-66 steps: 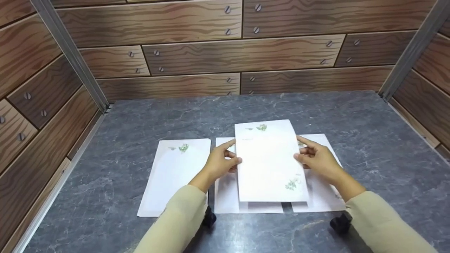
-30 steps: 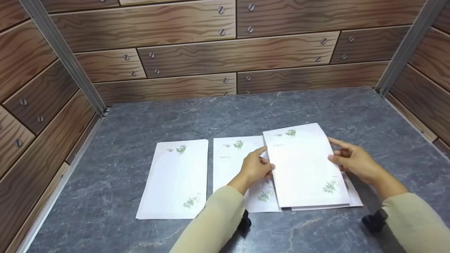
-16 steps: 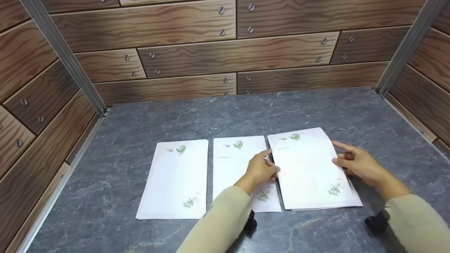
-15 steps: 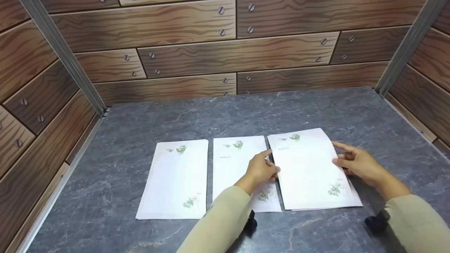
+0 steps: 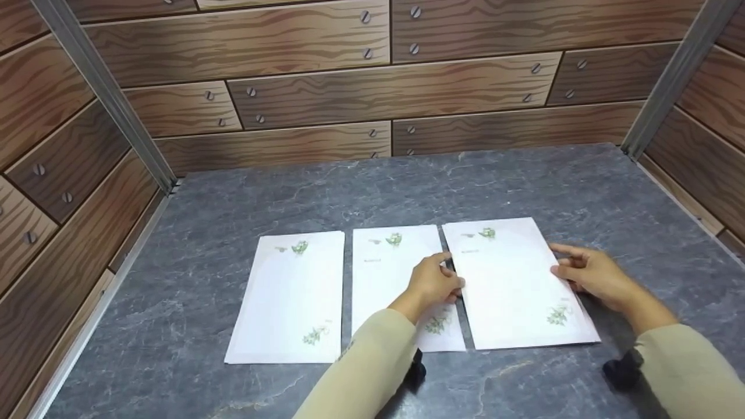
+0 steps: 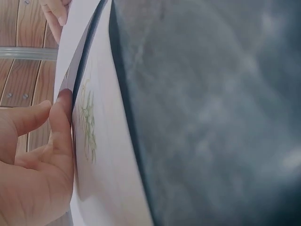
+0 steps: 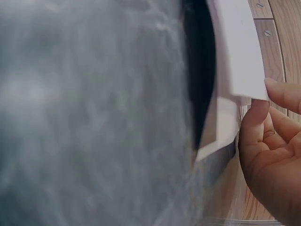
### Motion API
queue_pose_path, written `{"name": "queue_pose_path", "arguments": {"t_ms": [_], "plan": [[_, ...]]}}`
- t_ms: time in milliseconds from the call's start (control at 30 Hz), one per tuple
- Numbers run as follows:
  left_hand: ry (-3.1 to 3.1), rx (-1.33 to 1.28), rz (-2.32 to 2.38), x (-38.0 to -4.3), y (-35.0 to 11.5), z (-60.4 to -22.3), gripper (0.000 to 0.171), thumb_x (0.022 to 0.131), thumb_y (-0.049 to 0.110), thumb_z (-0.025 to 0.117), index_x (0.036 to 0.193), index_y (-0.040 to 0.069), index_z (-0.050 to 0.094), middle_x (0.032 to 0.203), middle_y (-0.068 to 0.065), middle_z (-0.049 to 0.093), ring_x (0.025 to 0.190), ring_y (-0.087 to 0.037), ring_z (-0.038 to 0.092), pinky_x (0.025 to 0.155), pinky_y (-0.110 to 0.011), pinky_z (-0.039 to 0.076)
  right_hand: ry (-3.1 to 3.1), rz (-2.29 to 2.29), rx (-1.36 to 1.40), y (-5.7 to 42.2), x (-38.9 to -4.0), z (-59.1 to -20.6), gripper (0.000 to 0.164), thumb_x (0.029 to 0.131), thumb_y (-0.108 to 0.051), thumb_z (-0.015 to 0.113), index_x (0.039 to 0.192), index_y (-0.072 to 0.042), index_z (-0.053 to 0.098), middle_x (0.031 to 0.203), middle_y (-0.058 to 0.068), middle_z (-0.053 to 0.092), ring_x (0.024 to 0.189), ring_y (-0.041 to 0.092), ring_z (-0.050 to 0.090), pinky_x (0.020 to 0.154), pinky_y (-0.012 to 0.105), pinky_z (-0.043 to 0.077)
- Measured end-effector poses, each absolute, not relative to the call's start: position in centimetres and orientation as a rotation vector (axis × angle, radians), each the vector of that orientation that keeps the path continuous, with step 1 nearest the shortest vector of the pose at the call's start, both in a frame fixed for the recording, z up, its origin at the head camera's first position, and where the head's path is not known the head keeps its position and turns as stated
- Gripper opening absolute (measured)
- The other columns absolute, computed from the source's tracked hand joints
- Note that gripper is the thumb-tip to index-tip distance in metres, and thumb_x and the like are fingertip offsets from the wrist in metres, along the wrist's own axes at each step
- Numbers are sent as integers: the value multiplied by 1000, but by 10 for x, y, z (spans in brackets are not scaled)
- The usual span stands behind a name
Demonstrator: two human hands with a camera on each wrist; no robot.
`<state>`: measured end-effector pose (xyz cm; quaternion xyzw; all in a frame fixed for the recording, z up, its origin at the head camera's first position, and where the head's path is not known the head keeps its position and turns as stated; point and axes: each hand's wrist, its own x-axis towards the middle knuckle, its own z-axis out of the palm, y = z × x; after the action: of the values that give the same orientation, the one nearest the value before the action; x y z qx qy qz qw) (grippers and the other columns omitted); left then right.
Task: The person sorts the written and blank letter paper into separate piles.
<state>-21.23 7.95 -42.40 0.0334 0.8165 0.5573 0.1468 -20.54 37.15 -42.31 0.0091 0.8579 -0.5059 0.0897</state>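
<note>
A white sheet of paper [image 5: 506,285] with green plant prints in two corners lies at the right of a row of three, over other paper. My left hand [image 5: 430,282] is at its left edge, thumb and fingers holding that edge. At the opposite edge, my right hand [image 5: 593,276] pinches the paper between thumb and fingers. The right wrist view shows the sheet [image 7: 240,52] lifted a little above paper underneath, by the right hand [image 7: 273,146]. In the left wrist view, the left hand [image 6: 42,160] has a fingertip against the paper's edge.
A similar middle sheet [image 5: 384,291] lies partly under my left forearm. Farther left is another stack of printed paper [image 5: 291,297]. They rest on a dark grey marbled table [image 5: 349,192], enclosed by wood-patterned walls [image 5: 326,93] and metal corner posts [image 5: 110,105].
Both hands have carried the sheet rightward from above the middle paper and lowered it onto the right-hand paper. In the last half second its far edge has settled nearly flat.
</note>
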Motion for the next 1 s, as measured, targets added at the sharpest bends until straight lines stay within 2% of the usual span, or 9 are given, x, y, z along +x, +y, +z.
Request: {"name": "queue_pose_path", "arguments": {"t_ms": [167, 300, 433, 633, 733, 900, 1000], "plan": [[2342, 93, 1614, -211, 80, -423, 55, 86, 2, 68, 138, 3, 49, 75, -1, 60, 60, -14, 65, 52, -23, 55, 2571, -1500, 28, 373, -205, -424, 66, 93, -14, 63, 146, 6, 29, 102, 6, 59, 77, 7, 58, 65, 26, 54], [2314, 87, 1634, -210, 80, -422, 55, 87, 2, 68, 138, 3, 48, 77, -1, 61, 63, -14, 66, 54, -25, 56, 2609, -1456, 11, 376, -204, -424, 66, 94, -19, 63, 145, 6, 30, 112, 16, 59, 87, 8, 60, 71, 27, 55], [2297, 87, 1647, -209, 79, -420, 55, 87, 2, 68, 138, 4, 48, 77, 0, 62, 65, -15, 67, 57, -26, 56, 2652, -1382, -6, 379, -202, -424, 65, 95, -24, 61, 145, 6, 31, 121, 25, 55, 97, 16, 59, 76, 29, 55], [2304, 93, 1652, -208, 79, -419, 53, 87, 3, 68, 136, 3, 49, 75, 1, 63, 65, -16, 67, 57, -27, 56, 2694, -1317, -5, 381, -201, -424, 67, 96, -32, 59, 145, 5, 32, 126, 30, 51, 108, 34, 57, 76, 31, 55], [2299, 93, 1660, -209, 78, -419, 53, 87, 4, 69, 136, 4, 50, 75, 0, 63, 66, -16, 67, 57, -27, 56, 2705, -1314, -4, 381, -200, -424, 68, 96, -34, 58, 145, 5, 32, 127, 31, 51, 112, 38, 55, 76, 32, 55], [2300, 97, 1667, -209, 78, -420, 53, 86, 4, 69, 135, 4, 50, 75, 0, 63, 66, -15, 67, 56, -26, 56, 2703, -1342, 12, 381, -200, -423, 69, 95, -35, 59, 145, 5, 32, 128, 30, 51, 107, 29, 59, 75, 30, 55], [2291, 112, 1686, -209, 77, -420, 53, 86, 5, 70, 135, 3, 50, 75, 0, 63, 66, -16, 68, 57, -27, 56, 2688, -1390, 1, 381, -200, -423, 70, 96, -33, 59, 146, 5, 29, 128, 30, 51, 99, 16, 61, 75, 29, 55]]}}
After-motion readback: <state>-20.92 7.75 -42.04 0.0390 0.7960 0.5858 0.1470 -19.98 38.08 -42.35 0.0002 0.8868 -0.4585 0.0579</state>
